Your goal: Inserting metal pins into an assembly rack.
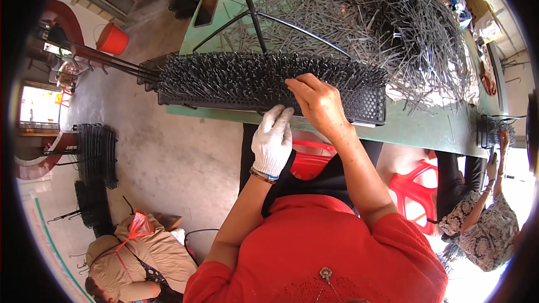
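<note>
A long black rack (362, 106) lay crosswise along the near edge of a green table (449, 129), bristling with upright black pins (224, 78) except toward its right end, where bare holes showed. It looked stiff, and so full that I judged it fairly heavy; the rim at that bare end seemed the surest hold. The pins looked thin, light and perhaps slick, best taken by their tops between fingertip and thumb.

At the rack's six o'clock, the gloved left hand (273, 141) had its fingers close together, slightly bent, tips at the near rim; I couldn't tell whether they gripped. At four o'clock, the bare right hand (317, 104) reached in, thumb and forefinger drawn together among the pins; whether they pinched one was too small to see.

Farther out, a loose dark pile (415, 39) of strips sprawled at two o'clock, and a phone (206, 11) lay at eleven.
</note>
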Motion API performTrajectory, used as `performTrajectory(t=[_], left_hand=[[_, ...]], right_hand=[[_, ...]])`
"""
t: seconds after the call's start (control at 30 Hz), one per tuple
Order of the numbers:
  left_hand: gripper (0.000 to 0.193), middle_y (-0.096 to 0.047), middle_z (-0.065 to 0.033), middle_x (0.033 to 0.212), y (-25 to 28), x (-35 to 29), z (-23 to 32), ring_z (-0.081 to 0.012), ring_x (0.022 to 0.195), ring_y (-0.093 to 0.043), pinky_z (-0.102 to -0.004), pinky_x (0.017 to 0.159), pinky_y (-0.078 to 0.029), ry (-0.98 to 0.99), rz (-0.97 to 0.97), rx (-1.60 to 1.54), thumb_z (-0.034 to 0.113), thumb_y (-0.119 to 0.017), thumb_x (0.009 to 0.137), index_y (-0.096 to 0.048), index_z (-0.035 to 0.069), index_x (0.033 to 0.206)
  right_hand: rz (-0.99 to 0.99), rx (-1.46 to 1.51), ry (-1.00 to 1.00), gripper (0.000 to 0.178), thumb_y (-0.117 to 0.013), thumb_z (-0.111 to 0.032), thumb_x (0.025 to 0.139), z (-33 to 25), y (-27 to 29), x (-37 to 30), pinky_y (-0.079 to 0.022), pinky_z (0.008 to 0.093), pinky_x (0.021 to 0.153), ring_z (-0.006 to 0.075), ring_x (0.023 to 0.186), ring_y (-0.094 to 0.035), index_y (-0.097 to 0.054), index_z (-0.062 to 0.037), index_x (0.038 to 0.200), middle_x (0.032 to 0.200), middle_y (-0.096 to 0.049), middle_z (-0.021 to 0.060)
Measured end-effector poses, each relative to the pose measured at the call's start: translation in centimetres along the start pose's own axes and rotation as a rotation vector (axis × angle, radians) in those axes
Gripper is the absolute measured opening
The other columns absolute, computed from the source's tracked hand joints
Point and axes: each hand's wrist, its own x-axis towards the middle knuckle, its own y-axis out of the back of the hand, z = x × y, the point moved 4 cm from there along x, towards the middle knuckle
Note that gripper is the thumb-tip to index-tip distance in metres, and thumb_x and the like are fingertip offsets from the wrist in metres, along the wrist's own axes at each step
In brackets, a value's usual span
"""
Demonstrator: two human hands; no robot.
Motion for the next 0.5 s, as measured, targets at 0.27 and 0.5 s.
performTrajectory(t=[0.27,0.5], left_hand=[[0.034,-0.062,-0.0118,0.116,0.23,0.26,0.31,-0.0279,0.092,-0.066,-0.0330,0.077,-0.056,0.016,-0.033,-0.043,-0.003,-0.061,0.083,-0.068,0.009,0.114],[0.042,-0.063,-0.0079,0.116,-0.03,0.00,0.04,-0.0263,0.087,-0.067,-0.0340,0.074,-0.057,0.009,-0.002,-0.026,-0.001,-0.064,0.076,-0.067,0.014,0.115]], right_hand=[[-0.071,0.069,0.003,0.017,-0.064,-0.001,0.084,0.41,0.72,0.25,-0.055,0.0384,0.068,0.0327,0.080,-0.067,-0.068,-0.0029,0.101,0.097,-0.067,0.0112],[-0.069,-0.005,0.016,0.019,-0.064,-0.001,0.084,0.19,1.01,0.33,-0.055,0.0381,0.069,0.0318,0.081,-0.067,-0.069,-0.0041,0.103,0.098,-0.066,0.0108]])
